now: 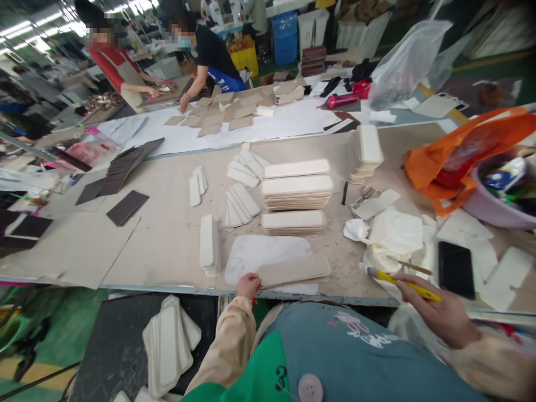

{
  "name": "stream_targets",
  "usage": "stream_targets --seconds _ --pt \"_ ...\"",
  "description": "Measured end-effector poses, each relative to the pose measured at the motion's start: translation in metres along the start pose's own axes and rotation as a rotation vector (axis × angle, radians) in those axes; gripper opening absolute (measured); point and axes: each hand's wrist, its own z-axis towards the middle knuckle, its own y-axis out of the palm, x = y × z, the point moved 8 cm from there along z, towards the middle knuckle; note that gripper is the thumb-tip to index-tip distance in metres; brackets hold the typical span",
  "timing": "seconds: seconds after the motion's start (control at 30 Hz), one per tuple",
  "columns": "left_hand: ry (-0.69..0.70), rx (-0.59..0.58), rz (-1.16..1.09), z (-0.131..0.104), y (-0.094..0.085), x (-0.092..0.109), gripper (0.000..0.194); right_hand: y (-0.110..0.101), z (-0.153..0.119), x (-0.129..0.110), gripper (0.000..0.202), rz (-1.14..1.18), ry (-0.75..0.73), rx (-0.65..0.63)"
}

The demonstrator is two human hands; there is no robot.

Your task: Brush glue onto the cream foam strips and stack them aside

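My left hand (pixel 250 285) pinches the left end of a long beige rounded strip (pixel 295 270) at the table's front edge. Under the strip lies a pale rounded sheet (pixel 268 249). My right hand (pixel 438 307) is closed around a yellow-handled brush (pixel 412 286), its tip at the left near a white plastic-wrapped container (pixel 396 231). A thin brown stick (pixel 414 267) rests on that container. Behind the sheet stand stacks of cream rounded strips (pixel 296 192), with fanned strips (pixel 242 205) beside them and a narrow stack (pixel 209 245) to the left.
A black phone (pixel 455 269), scissors (pixel 368 194) and an orange bag (pixel 464 151) over a lilac basin (pixel 498 195) occupy the right side. Dark sheets (pixel 127 207) lie left. More strips (pixel 167 346) rest on a black surface below. Two people (pixel 218 56) (pixel 111 61) work across the table.
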Motion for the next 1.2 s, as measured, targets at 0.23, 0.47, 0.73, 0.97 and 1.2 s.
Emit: stream_targets --seconds 0.23,0.47,0.73,0.97,1.2 --pt "-0.055 -0.072 -0.15 0.009 0.005 -0.01 0.006 0.124 0.025 -0.08 0.028 0.53 0.23 -0.26" --pt "-0.083 -0.121 -0.24 0.008 0.008 -0.012 0.01 0.221 0.032 -0.136 0.025 0.54 0.165 -0.594" --pt "-0.103 -0.172 -0.303 0.013 0.011 -0.016 0.011 0.259 0.033 -0.159 0.022 0.434 0.065 -0.656" --pt "-0.116 -0.185 -0.328 0.013 0.015 -0.019 0.011 0.269 0.032 -0.154 0.021 0.395 0.074 -0.634" --pt "-0.097 -0.177 -0.327 0.014 0.014 -0.017 0.012 0.252 0.033 -0.137 0.023 0.348 0.107 -0.558"
